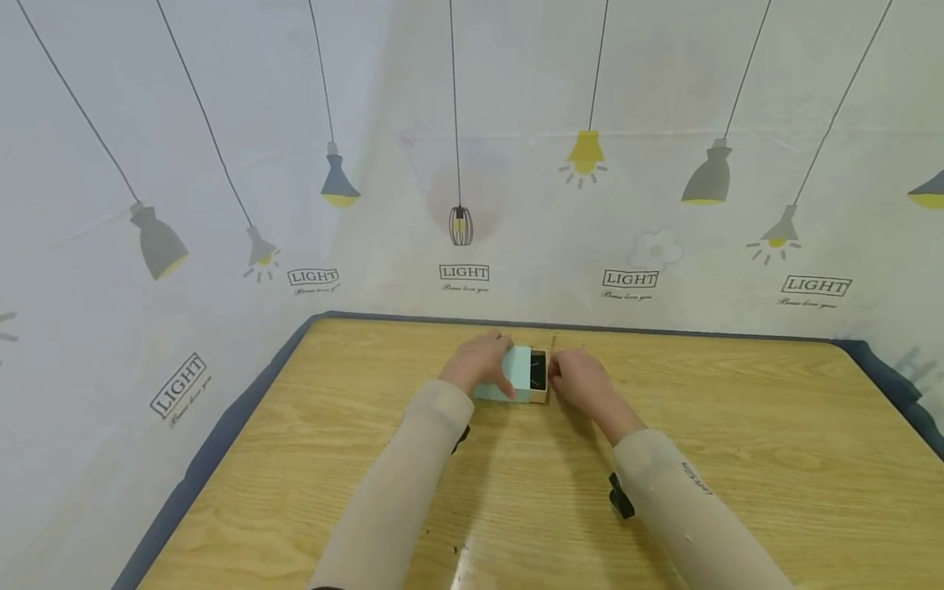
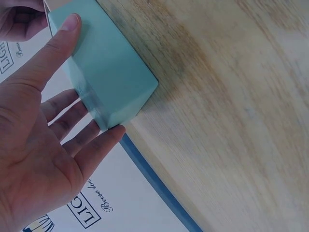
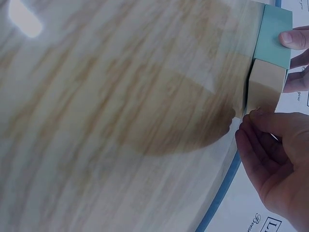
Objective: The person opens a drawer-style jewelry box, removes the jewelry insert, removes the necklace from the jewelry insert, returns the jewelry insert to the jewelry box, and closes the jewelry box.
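Head view looks forward-down from above — closer wrist views share the box.

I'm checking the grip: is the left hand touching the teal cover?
Touching. The left wrist view shows the left hand with its thumb laid on the teal cover and fingertips at its edge.

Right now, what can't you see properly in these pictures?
Head view: part of the box, behind the left hand.
Head view: what the black thing inside it is; too small.
Left wrist view: most of the right hand, cut off by the picture's left edge.
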The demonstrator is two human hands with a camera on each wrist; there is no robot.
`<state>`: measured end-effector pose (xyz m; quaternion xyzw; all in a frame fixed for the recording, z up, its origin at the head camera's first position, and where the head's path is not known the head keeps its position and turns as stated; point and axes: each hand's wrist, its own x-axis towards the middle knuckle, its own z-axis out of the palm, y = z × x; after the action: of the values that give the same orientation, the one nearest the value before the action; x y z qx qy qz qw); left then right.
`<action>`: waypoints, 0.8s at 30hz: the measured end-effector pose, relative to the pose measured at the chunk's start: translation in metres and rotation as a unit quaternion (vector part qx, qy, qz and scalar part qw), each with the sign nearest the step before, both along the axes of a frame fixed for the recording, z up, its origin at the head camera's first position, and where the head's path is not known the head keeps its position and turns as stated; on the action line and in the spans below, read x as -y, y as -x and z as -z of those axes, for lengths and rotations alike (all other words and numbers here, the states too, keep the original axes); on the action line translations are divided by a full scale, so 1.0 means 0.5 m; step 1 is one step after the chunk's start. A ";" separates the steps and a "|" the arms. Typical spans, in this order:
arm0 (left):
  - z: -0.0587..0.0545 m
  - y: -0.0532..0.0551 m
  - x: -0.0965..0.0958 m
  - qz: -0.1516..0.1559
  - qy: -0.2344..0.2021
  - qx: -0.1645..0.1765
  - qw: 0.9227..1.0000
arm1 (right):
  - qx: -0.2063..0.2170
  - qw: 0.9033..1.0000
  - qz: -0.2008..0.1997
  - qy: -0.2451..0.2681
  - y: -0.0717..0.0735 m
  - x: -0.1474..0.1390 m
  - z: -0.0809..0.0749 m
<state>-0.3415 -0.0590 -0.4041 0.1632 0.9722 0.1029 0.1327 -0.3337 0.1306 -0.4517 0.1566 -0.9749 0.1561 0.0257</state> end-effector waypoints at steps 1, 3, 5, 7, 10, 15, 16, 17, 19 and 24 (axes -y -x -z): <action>0.000 0.000 0.000 0.000 0.001 0.000 1.000 | 0.000 1.000 0.000 0.000 0.000 0.000 0.000; 0.001 0.001 -0.001 -0.002 0.002 0.000 1.000 | -0.001 1.000 -0.002 -0.001 -0.001 0.000 -0.002; 0.001 0.002 -0.002 -0.003 0.006 -0.001 1.000 | -0.005 1.000 -0.005 -0.002 -0.001 0.000 -0.003; 0.002 0.003 -0.003 -0.005 0.009 -0.001 1.000 | -0.006 1.000 -0.005 -0.003 -0.002 0.000 -0.004; 0.003 0.005 -0.004 -0.007 0.015 -0.002 1.000 | -0.007 1.000 -0.007 -0.004 -0.002 -0.001 -0.004; 0.004 0.007 -0.005 -0.008 0.020 -0.001 1.000 | -0.003 1.000 -0.006 -0.006 -0.001 -0.002 -0.003; 0.003 0.006 -0.005 -0.008 0.020 -0.001 1.000 | -0.003 1.000 -0.007 -0.006 -0.001 -0.002 -0.003; 0.003 0.005 -0.005 -0.008 0.021 -0.001 1.000 | -0.002 1.000 -0.007 -0.006 -0.001 -0.003 -0.003; 0.002 0.004 -0.005 -0.008 0.021 0.000 1.000 | -0.003 1.000 -0.009 -0.006 -0.001 -0.003 -0.002; 0.002 0.003 -0.005 -0.009 0.018 0.001 1.000 | -0.008 1.000 -0.012 -0.003 -0.002 -0.004 -0.003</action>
<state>-0.3428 -0.0565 -0.4050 0.1520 0.9752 0.0866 0.1359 -0.3325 0.1327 -0.4504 0.1694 -0.9732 0.1524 0.0315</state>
